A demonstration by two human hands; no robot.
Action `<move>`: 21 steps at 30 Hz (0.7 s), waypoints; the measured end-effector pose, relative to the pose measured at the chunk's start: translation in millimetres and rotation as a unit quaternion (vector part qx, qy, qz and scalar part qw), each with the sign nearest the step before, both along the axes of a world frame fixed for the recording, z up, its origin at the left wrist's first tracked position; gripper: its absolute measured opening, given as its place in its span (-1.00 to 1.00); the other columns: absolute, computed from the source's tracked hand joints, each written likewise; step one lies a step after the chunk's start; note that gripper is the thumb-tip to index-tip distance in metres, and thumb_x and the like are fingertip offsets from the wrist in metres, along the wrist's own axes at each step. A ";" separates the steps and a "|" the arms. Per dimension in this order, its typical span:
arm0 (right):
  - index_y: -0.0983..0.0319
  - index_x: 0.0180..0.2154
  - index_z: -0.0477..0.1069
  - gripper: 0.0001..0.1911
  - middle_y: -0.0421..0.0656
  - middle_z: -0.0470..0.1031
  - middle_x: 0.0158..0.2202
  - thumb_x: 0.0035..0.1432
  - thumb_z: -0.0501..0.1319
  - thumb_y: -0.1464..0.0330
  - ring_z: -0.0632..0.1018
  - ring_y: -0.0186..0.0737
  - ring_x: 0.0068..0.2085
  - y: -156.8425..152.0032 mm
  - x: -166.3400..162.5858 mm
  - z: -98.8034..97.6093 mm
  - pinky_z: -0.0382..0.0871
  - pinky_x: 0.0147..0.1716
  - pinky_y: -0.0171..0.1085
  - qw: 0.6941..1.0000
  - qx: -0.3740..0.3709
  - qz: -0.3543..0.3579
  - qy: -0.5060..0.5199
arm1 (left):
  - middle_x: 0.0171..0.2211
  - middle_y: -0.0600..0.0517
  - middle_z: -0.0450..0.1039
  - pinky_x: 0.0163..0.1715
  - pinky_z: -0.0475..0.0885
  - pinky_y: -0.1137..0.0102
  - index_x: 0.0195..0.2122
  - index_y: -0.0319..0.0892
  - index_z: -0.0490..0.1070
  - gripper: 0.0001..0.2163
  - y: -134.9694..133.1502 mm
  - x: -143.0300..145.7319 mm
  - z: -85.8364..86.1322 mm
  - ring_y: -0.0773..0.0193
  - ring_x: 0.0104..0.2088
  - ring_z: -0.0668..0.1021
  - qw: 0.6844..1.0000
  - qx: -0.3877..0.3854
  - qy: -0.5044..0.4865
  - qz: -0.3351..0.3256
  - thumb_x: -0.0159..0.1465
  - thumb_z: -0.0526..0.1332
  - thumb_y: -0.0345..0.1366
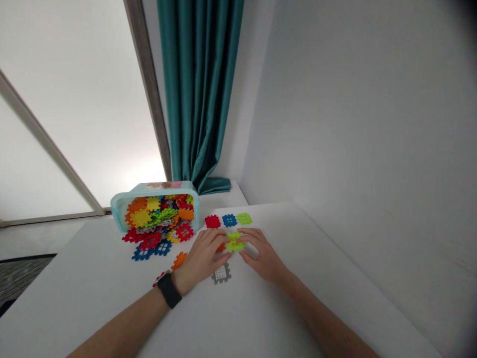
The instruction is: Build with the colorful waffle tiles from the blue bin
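Both my hands meet over the table at a yellow-green interlocking tile (235, 242), square with notched edges. My right hand (263, 254) pinches its right side between thumb and fingers. Thumb and fingertips of my left hand (204, 254), with a dark watch band on the wrist, close on its left side. An orange tile (221, 247) shows partly between the left thumb and fingers; whether it is joined to the green one I cannot tell. A grey tile (221, 274) lies flat just below the left thumb. Another orange tile (179, 260) is partly behind the left hand.
A light blue tub (118, 211) lies on its side at the back left, with many coloured tiles spilling out. A red tile (212, 222), a blue tile (230, 220) and a green tile (244, 219) form a row behind my hands. A teal curtain (197, 99) hangs beyond.
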State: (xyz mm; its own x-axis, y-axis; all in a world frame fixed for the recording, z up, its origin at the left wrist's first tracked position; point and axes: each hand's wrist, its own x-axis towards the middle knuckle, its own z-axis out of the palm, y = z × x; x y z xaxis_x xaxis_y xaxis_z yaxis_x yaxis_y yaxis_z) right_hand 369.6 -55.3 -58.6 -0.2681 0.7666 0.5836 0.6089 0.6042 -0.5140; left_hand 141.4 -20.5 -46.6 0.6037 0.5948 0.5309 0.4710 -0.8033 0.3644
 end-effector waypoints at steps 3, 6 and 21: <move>0.10 -0.06 0.44 -0.69 -0.06 0.51 0.09 0.16 0.24 0.48 0.47 -0.03 0.13 8.2 22.2 -5.5 0.35 0.16 0.05 1.000 -0.002 -0.025 0.001 | -0.02 -0.04 0.49 0.01 0.39 0.16 -0.11 -0.10 0.43 -0.76 14.5 24.3 -1.2 0.07 0.00 0.50 0.999 -0.029 -0.012 -0.015 0.23 0.38 -0.36; 0.11 -0.08 0.45 -0.69 -0.06 0.51 0.08 0.13 0.25 0.49 0.48 -0.03 0.13 19.2 40.4 -8.4 0.35 0.16 0.05 0.999 -0.004 -0.039 0.001 | -0.03 -0.03 0.48 0.01 0.38 0.16 -0.12 -0.11 0.43 -0.77 29.5 46.2 -1.8 0.07 -0.01 0.50 0.999 -0.051 -0.008 -0.010 0.22 0.39 -0.36; 0.14 -0.17 0.45 -0.72 -0.08 0.54 0.04 0.04 0.28 0.50 0.50 -0.06 0.09 91.9 73.8 -30.8 0.31 0.18 0.03 0.996 -0.049 -0.073 0.030 | -0.03 -0.03 0.51 -0.01 0.37 0.16 -0.08 -0.10 0.43 -0.78 87.6 75.8 -3.8 0.02 0.05 0.45 0.989 -0.100 0.083 0.064 0.24 0.32 -0.36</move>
State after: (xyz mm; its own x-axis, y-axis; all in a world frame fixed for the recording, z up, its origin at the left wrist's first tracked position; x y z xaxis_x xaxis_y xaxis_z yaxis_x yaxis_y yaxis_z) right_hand 443.4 36.6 -89.5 -0.1162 0.8489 0.5157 0.6535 0.4563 -0.6039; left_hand 217.2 67.1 -50.4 0.5862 0.7550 0.2939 0.6305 -0.6529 0.4197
